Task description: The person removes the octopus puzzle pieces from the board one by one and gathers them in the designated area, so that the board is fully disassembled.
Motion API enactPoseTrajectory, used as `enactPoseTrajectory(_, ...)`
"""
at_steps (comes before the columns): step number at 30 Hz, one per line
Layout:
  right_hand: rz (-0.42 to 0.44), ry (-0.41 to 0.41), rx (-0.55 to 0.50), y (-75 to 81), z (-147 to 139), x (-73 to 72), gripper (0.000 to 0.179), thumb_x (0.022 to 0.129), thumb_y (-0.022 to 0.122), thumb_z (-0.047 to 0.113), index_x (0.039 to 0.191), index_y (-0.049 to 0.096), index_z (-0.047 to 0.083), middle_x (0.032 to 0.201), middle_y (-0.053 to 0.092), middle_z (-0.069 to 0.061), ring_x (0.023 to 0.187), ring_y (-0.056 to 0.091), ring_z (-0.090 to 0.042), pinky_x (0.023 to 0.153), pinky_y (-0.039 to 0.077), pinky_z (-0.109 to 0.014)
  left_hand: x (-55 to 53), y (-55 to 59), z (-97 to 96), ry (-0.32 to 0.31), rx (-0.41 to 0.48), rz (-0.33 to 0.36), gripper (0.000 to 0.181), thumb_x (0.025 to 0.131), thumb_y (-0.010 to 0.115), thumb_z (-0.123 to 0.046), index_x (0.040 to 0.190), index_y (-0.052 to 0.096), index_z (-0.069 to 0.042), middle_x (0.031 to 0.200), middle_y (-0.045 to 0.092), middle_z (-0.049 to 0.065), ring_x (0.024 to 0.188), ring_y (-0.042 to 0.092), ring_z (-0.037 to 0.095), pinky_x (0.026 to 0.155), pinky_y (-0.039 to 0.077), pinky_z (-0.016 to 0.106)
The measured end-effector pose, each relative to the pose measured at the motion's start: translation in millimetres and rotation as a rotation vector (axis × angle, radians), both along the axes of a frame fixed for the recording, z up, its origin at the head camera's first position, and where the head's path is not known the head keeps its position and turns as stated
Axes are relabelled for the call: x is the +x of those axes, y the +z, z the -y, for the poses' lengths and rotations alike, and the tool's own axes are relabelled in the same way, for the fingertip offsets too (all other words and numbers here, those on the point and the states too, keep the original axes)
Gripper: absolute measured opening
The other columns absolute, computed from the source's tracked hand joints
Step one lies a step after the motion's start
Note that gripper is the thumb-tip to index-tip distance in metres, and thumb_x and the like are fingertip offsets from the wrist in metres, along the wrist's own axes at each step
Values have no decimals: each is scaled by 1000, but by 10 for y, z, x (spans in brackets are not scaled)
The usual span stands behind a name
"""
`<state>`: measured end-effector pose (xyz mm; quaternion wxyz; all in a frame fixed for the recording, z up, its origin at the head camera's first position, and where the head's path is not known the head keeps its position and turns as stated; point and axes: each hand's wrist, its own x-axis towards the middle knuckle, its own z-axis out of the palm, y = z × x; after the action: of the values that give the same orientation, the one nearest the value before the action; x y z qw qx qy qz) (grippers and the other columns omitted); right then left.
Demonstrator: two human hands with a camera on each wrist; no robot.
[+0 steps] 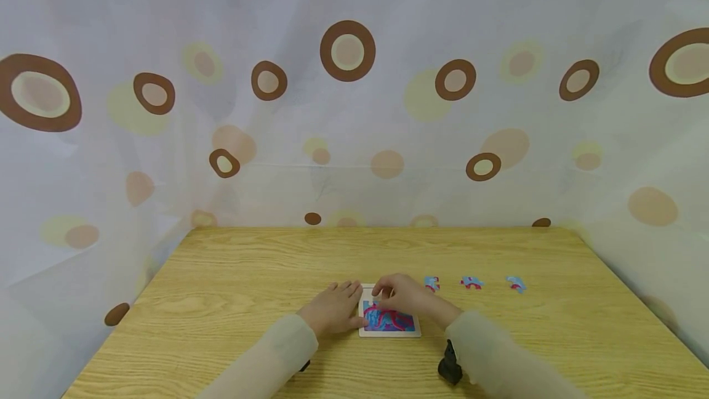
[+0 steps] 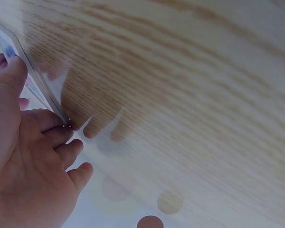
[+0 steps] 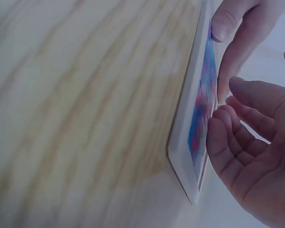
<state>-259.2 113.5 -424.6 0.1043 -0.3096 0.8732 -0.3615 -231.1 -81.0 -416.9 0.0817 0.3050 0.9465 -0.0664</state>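
A jigsaw puzzle in pink, blue and purple lies in a white-framed tray on the table; part of its upper area shows white. My left hand rests at the tray's left edge, fingers extended and thumb over the frame. Over the upper part of the puzzle is my right hand, its fingers bent and tips down at the surface. Whether it pinches a piece is hidden. Three loose puzzle pieces, a near one, a middle one and a far one, lie to the right.
The wooden table has a visible back edge. A light curtain with brown and beige circles hangs behind and at both sides. A black device is at the right wrist.
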Motion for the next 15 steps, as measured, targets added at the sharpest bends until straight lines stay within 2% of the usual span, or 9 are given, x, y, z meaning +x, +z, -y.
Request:
enactPoseTrajectory(3, 15, 12, 5, -20, 25, 5, 12, 83, 66, 4, 95, 63, 2, 70, 52, 3, 61, 47, -10, 55, 43, -25, 6, 0, 7, -4, -5, -5, 72, 91, 41, -56, 143, 33, -7, 146, 31, 6, 133, 27, 19, 107, 24, 37)
enactPoseTrajectory(9, -22, 18, 40, -22, 58, 7, 11, 81, 69, 4, 89, 64, 2, 67, 51, 5, 58, 44, -7, 53, 40, -22, 12, -2, 9, -6, -11, -12, 72, 91, 41, -56, 143, 34, -6, 146, 31, 6, 133, 28, 20, 107, 25, 37)
enactPoseTrajectory(15, -15, -5, 58, -29, 74, 11, 8, 80, 71, 5, 85, 64, 4, 66, 50, 4, 58, 43, -9, 52, 38, -23, 20, 11, 6, -9, -15, -20, 71, 91, 43, -55, 142, 35, -6, 145, 33, 6, 133, 28, 20, 106, 25, 37)
